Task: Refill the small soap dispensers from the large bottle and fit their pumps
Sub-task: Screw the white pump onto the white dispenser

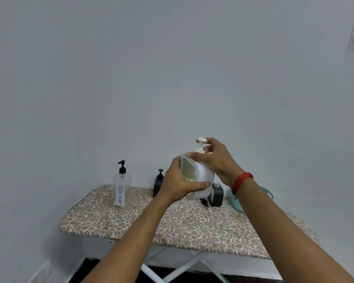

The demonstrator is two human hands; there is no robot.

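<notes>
I hold the large white soap bottle (202, 174) upright above the board. My left hand (178, 183) wraps around its lower body. My right hand (215, 160) is closed around the neck, just under the white pump head (201, 140). A clear dispenser labelled DISH SOAP (121, 187) with a black pump stands at the back left. A small black dispenser (158, 181) with its pump on stands behind my left hand. Another black dispenser (216, 195) stands under the big bottle, and a loose black pump (205, 202) lies beside it.
Everything sits on a narrow ironing board with a leopard-print cover (172, 223) on white crossed legs, against a plain wall. A teal basket (238, 203) is at the back right, partly hidden by my right forearm.
</notes>
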